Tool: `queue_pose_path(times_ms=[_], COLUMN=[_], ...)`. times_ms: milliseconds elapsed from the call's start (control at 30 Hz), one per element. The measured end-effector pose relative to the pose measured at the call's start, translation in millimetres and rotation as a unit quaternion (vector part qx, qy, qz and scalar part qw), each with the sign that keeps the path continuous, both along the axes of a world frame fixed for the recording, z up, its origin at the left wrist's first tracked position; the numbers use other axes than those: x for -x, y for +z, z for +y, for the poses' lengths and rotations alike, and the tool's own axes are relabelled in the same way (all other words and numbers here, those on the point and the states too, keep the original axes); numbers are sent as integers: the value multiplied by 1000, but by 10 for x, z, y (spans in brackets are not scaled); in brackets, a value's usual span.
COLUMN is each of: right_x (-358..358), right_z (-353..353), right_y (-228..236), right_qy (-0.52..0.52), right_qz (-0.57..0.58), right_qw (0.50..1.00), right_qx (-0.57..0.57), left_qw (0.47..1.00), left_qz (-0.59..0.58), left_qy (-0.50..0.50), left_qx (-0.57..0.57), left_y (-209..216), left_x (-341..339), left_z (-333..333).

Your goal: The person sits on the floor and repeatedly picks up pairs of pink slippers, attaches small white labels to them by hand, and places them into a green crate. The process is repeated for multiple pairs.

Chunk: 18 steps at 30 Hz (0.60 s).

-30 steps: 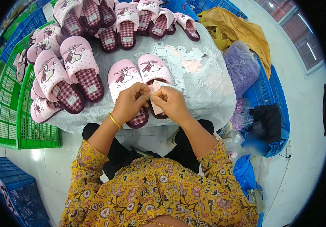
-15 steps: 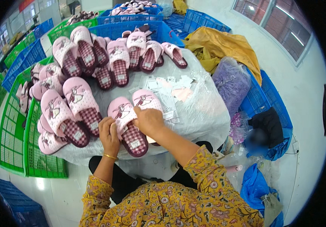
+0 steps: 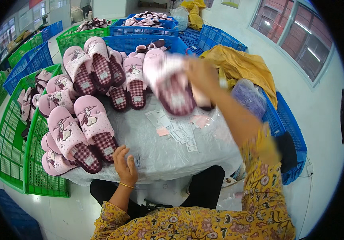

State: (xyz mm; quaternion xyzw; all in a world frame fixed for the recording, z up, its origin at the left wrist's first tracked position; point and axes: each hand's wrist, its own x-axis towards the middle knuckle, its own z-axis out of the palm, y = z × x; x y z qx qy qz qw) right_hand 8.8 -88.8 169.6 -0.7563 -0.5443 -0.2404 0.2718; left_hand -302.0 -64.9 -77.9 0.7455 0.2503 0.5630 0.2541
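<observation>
While a pair of pink slippers is showing blurred over the far part of the bench, the right hand is gripping it along its right side, motion blur hiding how the fingers are placed. The nearer slipper is showing a pale pink upper and a checked maroon insole with a white label. The right arm, outstretched in a flowered yellow sleeve, is leaning across the bench.

Below the slippers, paper tags are lying scattered on the clear plastic that is wrapping the bench. The left hand is hanging near the front edge, its fingers loosely bent and parted, just beside a matching pair. More patterned slippers are crowding the far left.

A green crate is standing along the left side and a blue crate behind. At the right, a yellow cloth is draping near a purple bag. Farther out, a window is breaking the white wall.
</observation>
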Motion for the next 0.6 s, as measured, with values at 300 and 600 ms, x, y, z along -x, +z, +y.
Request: queue_pose_path(times_ms=[300, 600], right_x=[147, 1425], right_z=[1505, 884], right_y=[621, -975], right_qy=[100, 378], right_qz=[25, 350], right_qw=[994, 823], right_qx=[-37, 241], left_qw=[999, 997], left_qz=[-18, -54], left_qy=[-12, -26], left_qx=[31, 52], left_y=[62, 93], left_x=[-14, 18], left_z=[5, -2])
